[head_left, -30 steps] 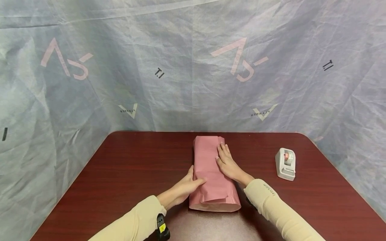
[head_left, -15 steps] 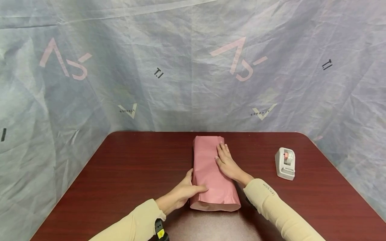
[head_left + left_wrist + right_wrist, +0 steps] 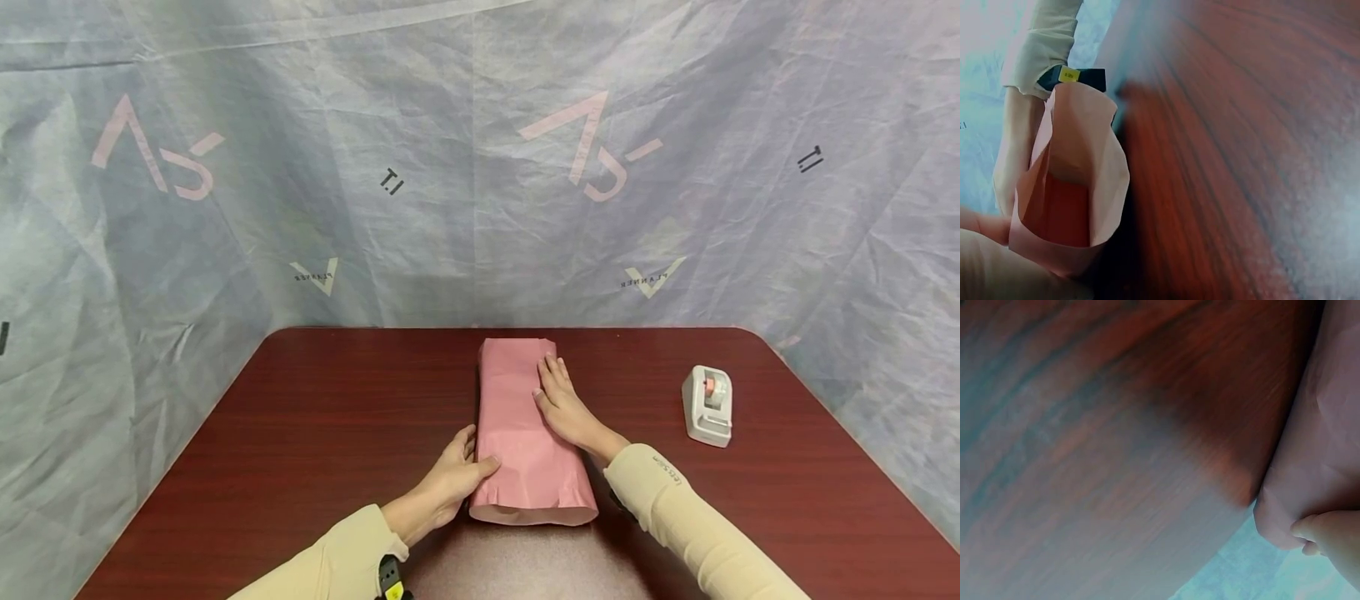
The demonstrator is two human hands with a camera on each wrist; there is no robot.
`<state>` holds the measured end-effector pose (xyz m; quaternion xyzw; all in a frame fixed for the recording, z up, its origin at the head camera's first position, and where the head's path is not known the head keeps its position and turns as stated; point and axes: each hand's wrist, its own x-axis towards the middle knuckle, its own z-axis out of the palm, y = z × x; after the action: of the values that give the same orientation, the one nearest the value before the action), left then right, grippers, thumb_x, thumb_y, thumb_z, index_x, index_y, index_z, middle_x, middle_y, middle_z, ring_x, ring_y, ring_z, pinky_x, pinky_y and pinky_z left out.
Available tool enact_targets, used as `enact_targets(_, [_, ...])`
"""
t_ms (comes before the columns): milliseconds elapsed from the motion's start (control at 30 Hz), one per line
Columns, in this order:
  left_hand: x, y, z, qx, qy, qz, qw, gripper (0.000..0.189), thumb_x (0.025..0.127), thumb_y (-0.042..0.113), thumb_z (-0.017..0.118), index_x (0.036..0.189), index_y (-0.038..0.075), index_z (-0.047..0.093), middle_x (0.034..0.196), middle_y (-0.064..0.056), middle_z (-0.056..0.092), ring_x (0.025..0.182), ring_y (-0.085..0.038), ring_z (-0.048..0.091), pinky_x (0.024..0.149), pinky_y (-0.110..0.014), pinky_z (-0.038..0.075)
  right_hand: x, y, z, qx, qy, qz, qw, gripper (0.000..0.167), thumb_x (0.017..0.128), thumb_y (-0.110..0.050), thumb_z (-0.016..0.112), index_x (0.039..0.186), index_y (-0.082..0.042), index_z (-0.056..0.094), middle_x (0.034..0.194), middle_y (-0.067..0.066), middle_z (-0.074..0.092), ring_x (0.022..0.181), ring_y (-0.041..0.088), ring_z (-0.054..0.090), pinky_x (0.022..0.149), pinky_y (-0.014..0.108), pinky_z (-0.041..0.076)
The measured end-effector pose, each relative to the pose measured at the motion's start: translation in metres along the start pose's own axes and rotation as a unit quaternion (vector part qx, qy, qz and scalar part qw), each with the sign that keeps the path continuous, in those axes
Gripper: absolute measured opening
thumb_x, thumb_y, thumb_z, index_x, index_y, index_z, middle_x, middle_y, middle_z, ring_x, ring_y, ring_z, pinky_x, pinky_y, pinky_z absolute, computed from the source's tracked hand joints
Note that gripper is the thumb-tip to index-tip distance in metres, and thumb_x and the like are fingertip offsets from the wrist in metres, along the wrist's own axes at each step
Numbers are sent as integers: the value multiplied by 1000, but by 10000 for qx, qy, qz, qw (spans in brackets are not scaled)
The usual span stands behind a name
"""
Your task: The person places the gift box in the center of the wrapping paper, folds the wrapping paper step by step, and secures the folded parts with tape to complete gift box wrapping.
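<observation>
A long pink paper package [image 3: 513, 417] lies lengthwise on the dark red table, its near end open like a tube. Inside that end, in the left wrist view, a flat reddish surface [image 3: 1067, 212] shows deeper in the paper tube [image 3: 1107, 156]. My left hand [image 3: 450, 483] is at the package's near left edge, thumb touching the top and fingers along the side. On the right edge, farther up, my right hand [image 3: 566, 412] rests with fingers extended. The right wrist view shows its fingers on the pink paper [image 3: 1329, 450].
A white tape dispenser [image 3: 707, 406] stands on the right side of the table [image 3: 337, 400]. Behind and around the table hangs a grey fabric backdrop [image 3: 450, 233] with printed letters.
The loose paper flap seen on top near the open end is gone from view, leaving the top smooth. My left hand has slid slightly left, its thumb now nearer the edge. The right hand stays put.
</observation>
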<state>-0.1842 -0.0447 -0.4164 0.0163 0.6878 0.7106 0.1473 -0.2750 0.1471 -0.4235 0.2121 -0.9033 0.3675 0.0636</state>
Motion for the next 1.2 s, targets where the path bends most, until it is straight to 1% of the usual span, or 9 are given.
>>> enact_targets(167, [0, 1, 3, -184, 190, 110, 9996, 74, 83, -6, 54, 140, -12, 7, 145, -34, 14, 135, -46, 12, 109, -52, 16, 0, 0, 0, 29, 2, 28, 10000, 53, 95, -9, 40, 139, 14, 19, 149, 30, 9, 138, 43, 0, 109, 56, 8])
enact_targets(333, [-4, 1, 4, -119, 267, 30, 9996, 75, 83, -4, 56, 140, -12, 9, 144, -35, 16, 135, -46, 13, 109, -52, 17, 0, -1, 1, 20, 6, 35, 10000, 54, 95, -8, 40, 139, 14, 19, 148, 30, 9, 138, 43, 0, 109, 57, 8])
enact_targets(567, [-14, 2, -4, 338, -137, -260, 9990, 84, 80, -2, 60, 143, -8, 4, 143, -39, 11, 132, -50, 18, 105, -53, 26, 0, 0, 1, 39, -31, 65, 10000, 54, 95, -10, 39, 139, 13, 19, 149, 29, 8, 139, 42, -1, 109, 56, 8])
enact_targets(733, [-20, 2, -12, 840, -341, -116, 9958, 90, 80, 8, 67, 143, -6, 3, 141, -40, 15, 128, -51, 27, 101, -53, 32, 0, 0, 0, 12, -19, 39, 10000, 53, 95, -10, 40, 139, 14, 20, 148, 30, 8, 138, 42, -1, 109, 56, 8])
enact_targets(867, [-24, -1, -14, 1230, -622, 103, 9904, 107, 72, 13, 77, 144, -5, 0, 142, -38, 16, 128, -48, 30, 99, -50, 36, 0, 0, 0, 12, -71, 48, 10000, 53, 96, -10, 39, 139, 14, 18, 149, 29, 8, 138, 42, -1, 109, 57, 8])
enact_targets(967, [-29, -4, -13, 1901, -643, 389, 9789, 111, 65, 4, 80, 144, -3, 2, 142, -36, 21, 122, -48, 39, 93, -48, 42, 0, 0, 0, 2, -76, 45, 10000, 53, 96, -10, 39, 139, 14, 18, 149, 29, 7, 138, 42, -2, 109, 57, 8])
enact_targets(1000, [-30, -6, -13, 2202, -579, 538, 9723, 110, 64, 1, 79, 144, -3, 4, 141, -36, 24, 120, -48, 42, 91, -48, 44, 0, 0, 0, 0, -71, 41, 10000, 53, 96, -9, 39, 139, 14, 18, 149, 29, 7, 138, 43, -2, 109, 57, 7])
enact_targets(1100, [-31, -10, -9, 3169, -202, 965, 9433, 102, 64, -3, 75, 143, -3, 10, 139, -33, 31, 119, -45, 45, 92, -49, 42, 0, 0, 0, -25, -71, 37, 10000, 53, 96, -9, 38, 139, 14, 18, 149, 30, 7, 138, 43, -2, 109, 56, 7])
enact_targets(1200, [-30, -15, -5, 3732, 174, 1297, 9185, 95, 65, -5, 69, 142, -4, 14, 138, -31, 33, 124, -42, 40, 98, -51, 36, 0, 0, 0, -31, -51, 25, 10000, 53, 95, -8, 39, 139, 14, 18, 148, 30, 8, 138, 43, -2, 109, 57, 7])
